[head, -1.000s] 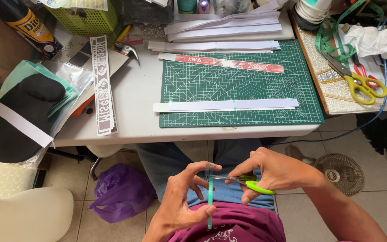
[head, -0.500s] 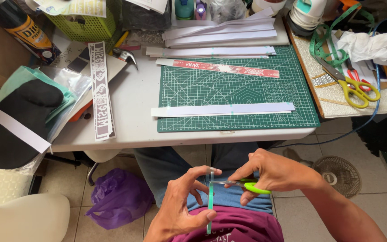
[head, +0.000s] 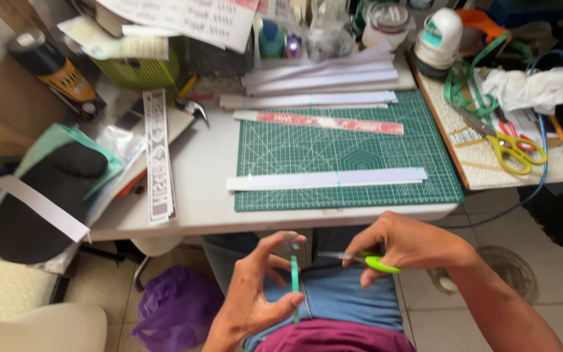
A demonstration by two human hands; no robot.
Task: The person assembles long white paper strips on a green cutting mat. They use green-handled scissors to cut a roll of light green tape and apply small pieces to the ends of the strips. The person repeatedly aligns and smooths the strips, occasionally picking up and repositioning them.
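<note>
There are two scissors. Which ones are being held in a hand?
The green-handled scissors in the right hand, below the table edge. The yellow-handled scissors lie untouched on the board at the right.

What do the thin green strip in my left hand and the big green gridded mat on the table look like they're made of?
The thin green strip looks like paper or thin card: flat, matte, holding straight upright between the left hand's fingers. The green gridded mat looks like soft plastic or vinyl, with printed white lines and a dull sheen.
</note>
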